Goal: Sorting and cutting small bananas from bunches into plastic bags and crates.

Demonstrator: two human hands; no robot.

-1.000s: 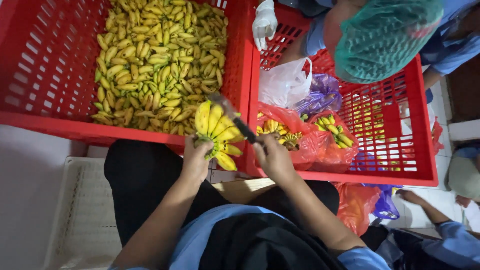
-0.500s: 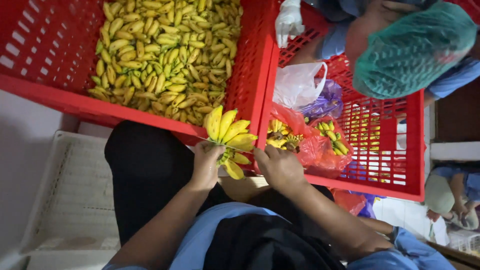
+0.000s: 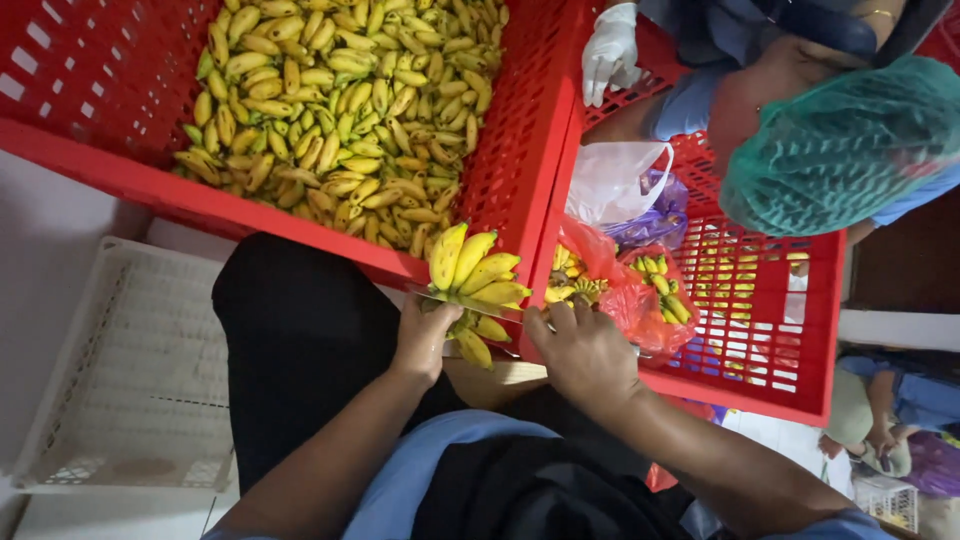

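Pale floor (image 3: 50, 240) carries 2 red crates (image 3: 520, 170), 1 white crate (image 3: 120, 380).

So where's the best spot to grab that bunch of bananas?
Probably at the stem end of the banana bunch, coming from below, nearest the person. The bananas fan up and outward from that one joined point, so it is the narrow, firm part. The left hand already grips there, with the right hand close beside it.
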